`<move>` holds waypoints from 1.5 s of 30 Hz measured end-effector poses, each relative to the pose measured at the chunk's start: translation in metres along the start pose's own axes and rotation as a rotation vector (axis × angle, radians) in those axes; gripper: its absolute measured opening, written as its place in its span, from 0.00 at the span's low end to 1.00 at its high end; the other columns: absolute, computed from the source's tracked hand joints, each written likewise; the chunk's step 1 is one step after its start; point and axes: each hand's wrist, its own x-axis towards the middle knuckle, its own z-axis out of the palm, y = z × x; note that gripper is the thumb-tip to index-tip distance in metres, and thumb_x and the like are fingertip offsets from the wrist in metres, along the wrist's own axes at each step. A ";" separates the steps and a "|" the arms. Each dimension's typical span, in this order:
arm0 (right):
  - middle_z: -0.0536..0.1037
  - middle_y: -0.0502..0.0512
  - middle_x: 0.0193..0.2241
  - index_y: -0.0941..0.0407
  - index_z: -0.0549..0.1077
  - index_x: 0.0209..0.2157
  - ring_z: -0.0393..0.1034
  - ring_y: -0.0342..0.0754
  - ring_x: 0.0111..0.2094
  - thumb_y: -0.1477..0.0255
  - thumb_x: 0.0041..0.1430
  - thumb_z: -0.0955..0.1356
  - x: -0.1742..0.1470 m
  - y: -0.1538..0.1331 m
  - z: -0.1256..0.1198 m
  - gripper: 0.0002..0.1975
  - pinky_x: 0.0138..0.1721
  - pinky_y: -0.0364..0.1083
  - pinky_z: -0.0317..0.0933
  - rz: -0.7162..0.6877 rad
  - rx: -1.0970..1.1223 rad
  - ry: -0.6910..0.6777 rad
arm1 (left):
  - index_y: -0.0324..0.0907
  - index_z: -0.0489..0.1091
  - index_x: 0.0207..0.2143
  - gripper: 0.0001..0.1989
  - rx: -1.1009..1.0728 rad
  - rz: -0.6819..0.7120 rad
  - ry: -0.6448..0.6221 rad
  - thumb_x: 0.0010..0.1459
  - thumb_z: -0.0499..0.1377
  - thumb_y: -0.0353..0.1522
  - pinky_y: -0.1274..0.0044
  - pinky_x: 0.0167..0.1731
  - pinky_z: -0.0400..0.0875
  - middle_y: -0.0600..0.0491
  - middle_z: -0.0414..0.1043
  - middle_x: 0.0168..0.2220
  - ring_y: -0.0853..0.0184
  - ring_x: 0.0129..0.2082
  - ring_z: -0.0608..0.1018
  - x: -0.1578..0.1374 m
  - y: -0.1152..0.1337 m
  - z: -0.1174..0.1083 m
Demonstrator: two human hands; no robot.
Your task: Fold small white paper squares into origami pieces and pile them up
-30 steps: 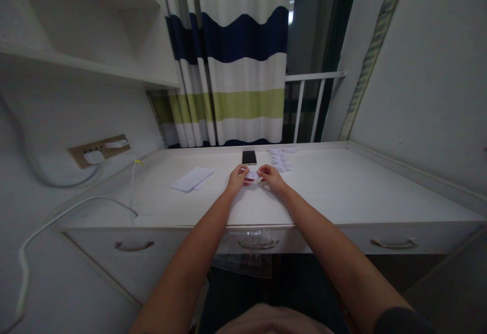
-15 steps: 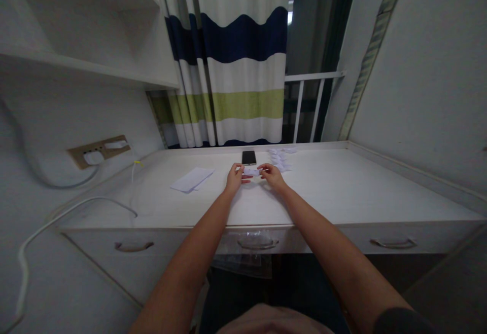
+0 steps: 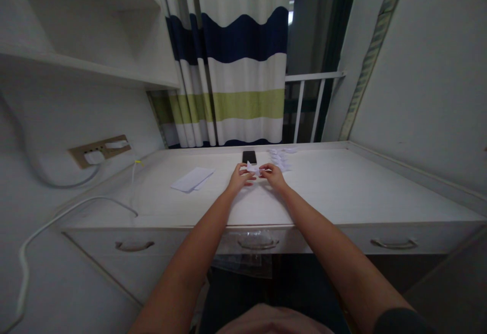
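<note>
A small piece of folded white paper (image 3: 252,169) is held between my two hands above the middle of the white desk, one corner pointing upward. My left hand (image 3: 239,177) grips its left side with closed fingers. On the right side, the fingertips of my right hand (image 3: 273,174) pinch the paper. Just beyond my hands lies a dark phone-like slab (image 3: 249,157). Several small folded white paper pieces (image 3: 279,158) lie in a cluster behind my right hand. The exact folds of the held paper are too small to make out.
Flat white paper sheets (image 3: 193,179) lie left of my hands on the desk (image 3: 342,187). A white cable (image 3: 95,198) runs over the desk's left end, below a wall socket (image 3: 99,150). A striped curtain (image 3: 247,80) hangs behind, and a shelf (image 3: 87,70) juts out at upper left.
The held paper has turned from a flat strip to a shape with a raised corner. My left hand has shifted slightly right, its fingers now nearer my right hand.
</note>
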 end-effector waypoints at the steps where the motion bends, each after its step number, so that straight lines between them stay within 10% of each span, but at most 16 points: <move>1: 0.72 0.49 0.24 0.57 0.68 0.24 0.69 0.42 0.22 0.73 0.41 0.68 0.000 0.000 0.000 0.05 0.28 0.45 0.68 -0.010 -0.006 -0.013 | 0.44 0.59 0.40 0.22 0.015 -0.002 -0.014 0.42 0.64 0.31 0.79 0.24 0.70 0.54 0.72 0.33 0.69 0.26 0.77 0.000 0.000 0.000; 45: 0.76 0.51 0.22 0.58 0.76 0.25 0.66 0.42 0.23 0.68 0.36 0.72 -0.005 -0.012 -0.001 0.11 0.26 0.42 0.64 0.028 0.009 -0.138 | 0.36 0.72 0.28 0.17 -0.018 0.051 0.009 0.34 0.69 0.34 0.78 0.28 0.72 0.52 0.74 0.23 0.70 0.25 0.76 0.006 -0.003 -0.003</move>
